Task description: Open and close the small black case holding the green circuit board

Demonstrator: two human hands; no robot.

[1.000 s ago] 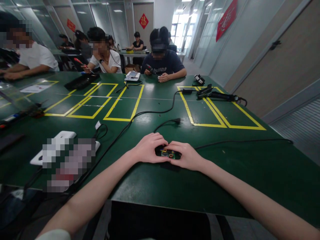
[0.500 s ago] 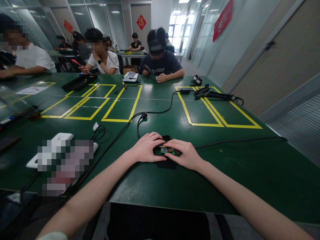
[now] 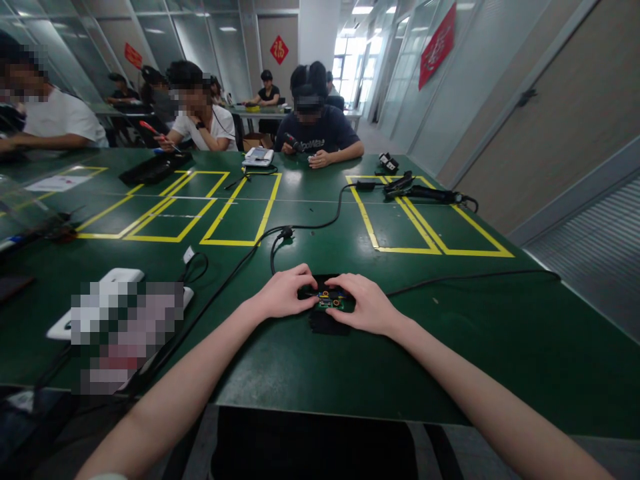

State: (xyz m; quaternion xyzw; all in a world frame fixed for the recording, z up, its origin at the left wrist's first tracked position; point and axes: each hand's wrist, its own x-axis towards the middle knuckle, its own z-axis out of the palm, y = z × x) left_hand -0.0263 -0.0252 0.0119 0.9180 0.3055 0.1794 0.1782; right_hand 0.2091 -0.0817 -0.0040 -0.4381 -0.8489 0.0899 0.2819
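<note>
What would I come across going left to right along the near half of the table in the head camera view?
Flat white device with rounded corners, small white tag on a black cord, bare left hand, small green circuit board, bare right hand, thin black cable.

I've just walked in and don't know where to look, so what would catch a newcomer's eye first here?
Probably the small green circuit board near the middle of the picture, between the left hand and the right hand. Next, bright yellow tape outlines stand out on the green table beyond the hands, and a red diamond-shaped sign shows at the back of the room.
</note>
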